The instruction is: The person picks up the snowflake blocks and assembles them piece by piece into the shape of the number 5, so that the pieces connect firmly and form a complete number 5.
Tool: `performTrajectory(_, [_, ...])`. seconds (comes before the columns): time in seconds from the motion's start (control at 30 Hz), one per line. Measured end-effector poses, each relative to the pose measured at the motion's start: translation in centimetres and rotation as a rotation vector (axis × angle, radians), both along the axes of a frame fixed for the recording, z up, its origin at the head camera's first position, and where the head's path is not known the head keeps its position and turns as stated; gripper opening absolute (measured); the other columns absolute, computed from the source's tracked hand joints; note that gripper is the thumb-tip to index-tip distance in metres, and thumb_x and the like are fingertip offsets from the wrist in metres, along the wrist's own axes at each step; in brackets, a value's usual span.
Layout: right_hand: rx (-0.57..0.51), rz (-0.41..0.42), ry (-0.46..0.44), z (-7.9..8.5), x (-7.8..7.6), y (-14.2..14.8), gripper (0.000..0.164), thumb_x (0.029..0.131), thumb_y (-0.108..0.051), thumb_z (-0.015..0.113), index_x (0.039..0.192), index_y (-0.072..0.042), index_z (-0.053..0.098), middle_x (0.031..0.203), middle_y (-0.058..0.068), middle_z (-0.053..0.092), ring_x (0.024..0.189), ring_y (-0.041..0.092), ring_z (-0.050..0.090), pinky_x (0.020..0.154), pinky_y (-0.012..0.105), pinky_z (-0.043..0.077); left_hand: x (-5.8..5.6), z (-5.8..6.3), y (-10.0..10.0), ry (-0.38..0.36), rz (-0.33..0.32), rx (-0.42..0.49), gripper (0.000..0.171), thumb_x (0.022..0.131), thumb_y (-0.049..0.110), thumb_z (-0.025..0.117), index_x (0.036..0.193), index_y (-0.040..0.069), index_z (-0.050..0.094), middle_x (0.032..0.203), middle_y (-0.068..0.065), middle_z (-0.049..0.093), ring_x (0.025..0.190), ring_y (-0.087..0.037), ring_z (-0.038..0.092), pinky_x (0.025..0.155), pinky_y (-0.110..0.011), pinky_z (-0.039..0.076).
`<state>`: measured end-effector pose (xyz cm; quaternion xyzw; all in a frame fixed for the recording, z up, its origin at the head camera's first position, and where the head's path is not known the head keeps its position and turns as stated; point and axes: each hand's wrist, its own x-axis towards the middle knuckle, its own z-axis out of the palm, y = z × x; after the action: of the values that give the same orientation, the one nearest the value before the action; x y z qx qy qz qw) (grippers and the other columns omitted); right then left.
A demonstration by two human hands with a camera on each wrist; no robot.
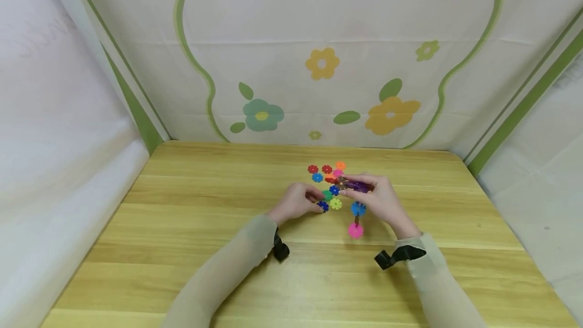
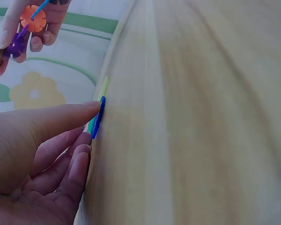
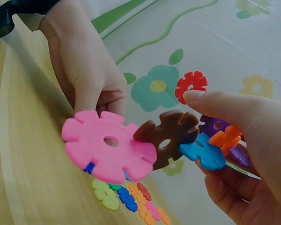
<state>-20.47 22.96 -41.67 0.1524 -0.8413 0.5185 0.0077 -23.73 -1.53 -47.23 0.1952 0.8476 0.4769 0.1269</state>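
My right hand (image 1: 382, 200) grips a chain of interlocking notched plastic discs above the table. In the right wrist view the chain runs from a pink disc (image 3: 89, 145) through brown (image 3: 152, 132), light blue (image 3: 203, 153) and orange (image 3: 228, 139) to purple (image 3: 210, 125), with a red disc (image 3: 192, 82) by the thumb tip. My left hand (image 1: 298, 201) is low at the tabletop, thumb and fingertips pinching the edges of a dark blue disc (image 2: 99, 119). Beside that disc lie a green disc (image 1: 327, 195) and a yellow-green disc (image 1: 335, 204).
Beyond the hands, several loose discs lie on the wooden table (image 1: 218, 247), among them red (image 1: 313, 169), light blue (image 1: 317, 178), orange (image 1: 340, 165) and pink (image 1: 337, 172). A flower-printed cloth wall (image 1: 291, 80) rises behind the table's far edge.
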Motion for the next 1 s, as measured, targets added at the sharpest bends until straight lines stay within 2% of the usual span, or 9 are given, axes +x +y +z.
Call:
performTrajectory(0.13, [0.005,0.0,0.003,-0.1,-0.1,0.1,0.04,0.087,-0.032,0.084,0.125,-0.02,0.075,0.109,0.005,0.071,0.08,0.026,0.063,0.059,0.026,0.054,-0.2,0.0,0.2,0.012,-0.015,-0.056,0.027,0.084,0.014,0.087,0.11,0.01,0.079,0.097,0.006,0.071,0.085,-0.008,0.063,0.077,-0.025,0.054])
performTrajectory(0.33, [0.003,0.003,0.0,-0.3,-0.1,0.1,0.039,0.088,-0.03,0.083,0.125,-0.02,0.075,0.108,0.005,0.071,0.076,0.025,0.06,0.054,0.025,0.048,-0.4,0.1,0.4,0.03,-0.029,-0.09,0.021,0.084,0.013,0.086,0.104,0.01,0.079,0.093,0.003,0.069,0.081,-0.009,0.062,0.073,-0.025,0.054])
performTrajectory(0.57, [-0.003,0.014,-0.029,2.6,1.6,-1.2,0.037,0.091,-0.012,0.08,0.126,-0.006,0.072,0.106,0.013,0.071,0.072,0.022,0.057,0.051,0.022,0.043,-0.3,0.3,0.3,0.022,-0.027,-0.079,0.022,0.083,0.011,0.087,0.102,0.009,0.076,0.092,0.001,0.068,0.081,-0.009,0.062,0.074,-0.024,0.053])
performTrajectory(0.63, [0.0,0.015,-0.027,2.6,1.6,-1.2,0.037,0.091,-0.011,0.08,0.126,-0.005,0.072,0.104,0.013,0.07,0.069,0.02,0.055,0.05,0.022,0.042,-0.2,0.5,0.3,0.025,-0.029,-0.083,0.024,0.083,0.011,0.087,0.104,0.008,0.077,0.093,0.001,0.069,0.083,-0.009,0.061,0.076,-0.024,0.053])
performTrajectory(0.8, [0.004,0.004,-0.03,1.0,0.6,-0.5,0.038,0.091,-0.012,0.08,0.127,-0.006,0.072,0.104,0.012,0.07,0.068,0.021,0.054,0.049,0.022,0.041,-0.1,0.6,0.1,-0.005,-0.019,-0.049,0.021,0.082,0.01,0.087,0.101,0.009,0.077,0.09,0.002,0.068,0.082,-0.012,0.062,0.074,-0.026,0.053])
performTrajectory(1.0, [-0.002,-0.001,-0.008,-0.4,0.0,0.1,0.038,0.089,-0.021,0.083,0.125,-0.017,0.075,0.107,0.007,0.071,0.074,0.024,0.059,0.052,0.023,0.047,-0.1,0.1,-0.8,0.0,-0.025,0.028,0.016,0.084,0.01,0.086,0.097,0.009,0.077,0.088,0.005,0.069,0.079,-0.012,0.063,0.073,-0.027,0.054])
